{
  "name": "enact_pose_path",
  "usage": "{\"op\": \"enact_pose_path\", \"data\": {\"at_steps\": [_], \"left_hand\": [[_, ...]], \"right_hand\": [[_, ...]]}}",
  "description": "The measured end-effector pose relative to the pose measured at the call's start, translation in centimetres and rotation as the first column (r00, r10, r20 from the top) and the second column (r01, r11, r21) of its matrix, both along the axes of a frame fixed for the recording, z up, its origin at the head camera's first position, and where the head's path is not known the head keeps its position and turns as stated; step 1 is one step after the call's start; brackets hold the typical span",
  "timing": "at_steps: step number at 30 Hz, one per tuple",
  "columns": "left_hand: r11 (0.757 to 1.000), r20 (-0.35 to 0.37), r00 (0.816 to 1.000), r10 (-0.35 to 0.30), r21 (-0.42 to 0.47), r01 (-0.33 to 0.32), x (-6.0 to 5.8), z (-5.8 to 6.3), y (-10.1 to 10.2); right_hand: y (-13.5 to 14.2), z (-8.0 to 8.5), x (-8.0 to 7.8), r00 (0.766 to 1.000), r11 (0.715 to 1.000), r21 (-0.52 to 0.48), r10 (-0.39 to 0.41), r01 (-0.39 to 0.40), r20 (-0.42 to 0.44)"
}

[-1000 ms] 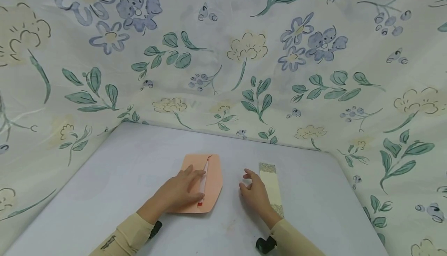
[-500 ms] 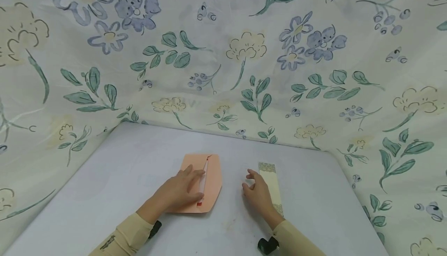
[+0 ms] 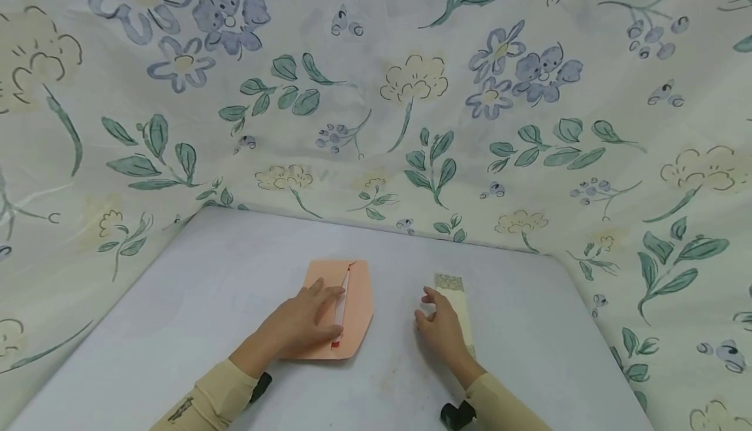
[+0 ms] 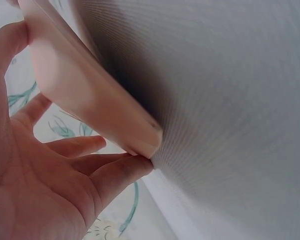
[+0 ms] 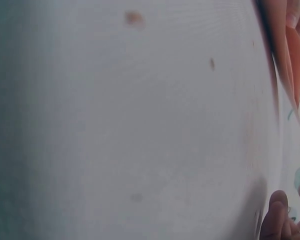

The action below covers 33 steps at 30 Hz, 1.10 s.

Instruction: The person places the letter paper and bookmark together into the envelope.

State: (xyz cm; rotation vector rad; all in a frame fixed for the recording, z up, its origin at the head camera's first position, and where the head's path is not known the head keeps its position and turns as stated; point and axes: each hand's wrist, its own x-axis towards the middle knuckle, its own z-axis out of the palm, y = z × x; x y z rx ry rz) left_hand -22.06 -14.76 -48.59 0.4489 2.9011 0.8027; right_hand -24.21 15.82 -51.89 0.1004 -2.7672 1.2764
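Farthest left, the left hand, below a buttoned-looking beige sleeve, rests palm-down on the flat peach paper envelope lying left of centre on the smooth white table. Its fingers spread loosely, their tips touching the paper rather than curling round it, beside a narrow white sliver that shows red at its ends. A light, even pressure seems best here: enough to stop the paper sliding, not enough to crease it, with fingertips just clear of the sliver's edges.

Across a stretch of table, the right hand has loosely bent fingers with no object visible in them. It partly covers the long cream paper strip with speckled ends; whether they touch cannot be told. Handling that strip by its long edges would probably keep it from bending.
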Motion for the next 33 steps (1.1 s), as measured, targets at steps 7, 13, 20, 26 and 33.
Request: {"op": "enact_pose_path", "data": {"at_steps": [7, 13, 20, 26, 33], "left_hand": [[1.0, -0.011, 1.0, 0.003, -0.006, -0.003, 0.0, -0.1, 0.0], [1.0, -0.003, 1.0, 0.002, -0.006, -0.002, -0.1, -0.1, -0.1], [1.0, -0.001, 1.0, 0.004, -0.004, -0.004, -0.1, -0.2, 0.0], [1.0, -0.007, 1.0, 0.006, -0.011, -0.006, -0.1, -0.3, 0.0], [1.0, -0.009, 1.0, 0.001, -0.016, -0.001, -0.1, -0.3, 0.0]], "right_hand": [[0.4, 0.2, 0.3, 1.0, 1.0, 0.016, -0.017, 0.017, -0.006], [0.7, 0.2, 0.3, 1.0, 0.999, 0.025, -0.022, 0.023, -0.013], [1.2, 0.0, 0.2, 1.0, 0.999, 0.022, -0.025, 0.026, -0.006], [1.6, -0.2, 0.1, 1.0, 0.999, 0.023, -0.03, 0.03, -0.011], [2.1, -0.1, 0.3, 0.999, 0.999, 0.036, -0.037, 0.038, -0.033]]}}
